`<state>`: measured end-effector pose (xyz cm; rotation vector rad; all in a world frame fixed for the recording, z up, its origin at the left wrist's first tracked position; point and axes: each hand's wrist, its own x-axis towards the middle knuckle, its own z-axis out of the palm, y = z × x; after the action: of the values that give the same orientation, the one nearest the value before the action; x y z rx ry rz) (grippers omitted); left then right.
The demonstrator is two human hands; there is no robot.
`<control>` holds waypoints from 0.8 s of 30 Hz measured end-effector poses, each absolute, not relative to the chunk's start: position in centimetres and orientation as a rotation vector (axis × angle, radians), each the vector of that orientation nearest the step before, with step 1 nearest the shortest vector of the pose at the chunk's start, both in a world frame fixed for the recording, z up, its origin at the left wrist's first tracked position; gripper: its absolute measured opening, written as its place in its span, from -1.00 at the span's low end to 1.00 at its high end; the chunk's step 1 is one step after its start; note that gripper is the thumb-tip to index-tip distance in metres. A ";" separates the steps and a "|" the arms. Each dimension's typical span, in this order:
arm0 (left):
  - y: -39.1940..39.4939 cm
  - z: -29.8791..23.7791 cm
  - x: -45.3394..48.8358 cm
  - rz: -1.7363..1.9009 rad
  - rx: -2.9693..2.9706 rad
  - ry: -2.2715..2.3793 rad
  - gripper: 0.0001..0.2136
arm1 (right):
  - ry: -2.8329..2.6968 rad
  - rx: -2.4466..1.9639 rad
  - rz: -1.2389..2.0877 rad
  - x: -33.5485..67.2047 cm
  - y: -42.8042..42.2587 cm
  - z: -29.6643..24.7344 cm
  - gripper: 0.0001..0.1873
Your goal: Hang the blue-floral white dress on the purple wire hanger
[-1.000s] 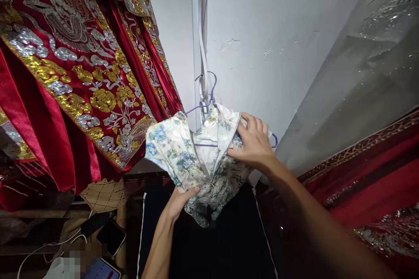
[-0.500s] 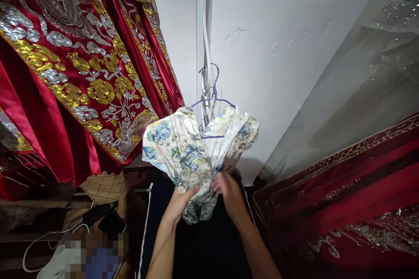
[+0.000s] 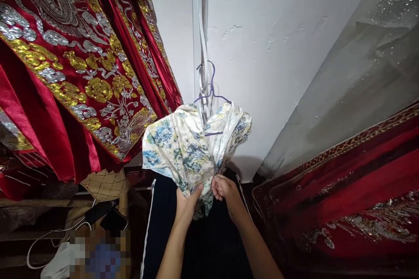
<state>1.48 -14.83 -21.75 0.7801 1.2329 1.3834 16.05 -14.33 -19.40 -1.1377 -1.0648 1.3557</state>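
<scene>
A white dress (image 3: 186,148) with a blue, green and yellow flower print hangs by its shoulders on a purple hanger (image 3: 212,89). The hanger's hook sits at a white metal stand (image 3: 201,30) against the wall. My left hand (image 3: 188,196) grips the lower left front of the dress, thumb on top and the other fingers hidden behind the cloth. At the right front edge, my right hand (image 3: 222,185) is closed with its fingers curled in a pinch on the dress. The lower part of the garment bunches below my hands.
Red garments (image 3: 98,87) with gold and silver embroidery hang at the left. A red sequined garment under clear plastic (image 3: 360,209) is at the right. Low on the left are a woven chair (image 3: 104,185), a black phone-like object (image 3: 114,221) and a white cable (image 3: 32,248).
My right hand's fingers have curled tighter at the dress edge. The lower cloth is gathered up a little more, and the view has shifted slightly.
</scene>
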 end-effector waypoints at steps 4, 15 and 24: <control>-14.9 -21.5 1.6 1.394 0.825 1.216 -0.32 | -1.100 -1.144 1.301 15.8 -14.1 -19.4 -0.60; -16.0 -21.4 3.1 1.552 1.445 1.383 -0.63 | -1.073 -1.136 1.500 14.8 -15.7 -18.4 -0.62; -14.0 -22.2 3.4 1.404 1.702 1.249 -0.80 | -1.016 -0.809 1.343 17.5 -6.6 -6.1 -0.78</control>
<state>3.38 -13.96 -22.20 1.7022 1.2494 1.4040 17.54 -6.59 -6.10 -0.8088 -1.0158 1.3428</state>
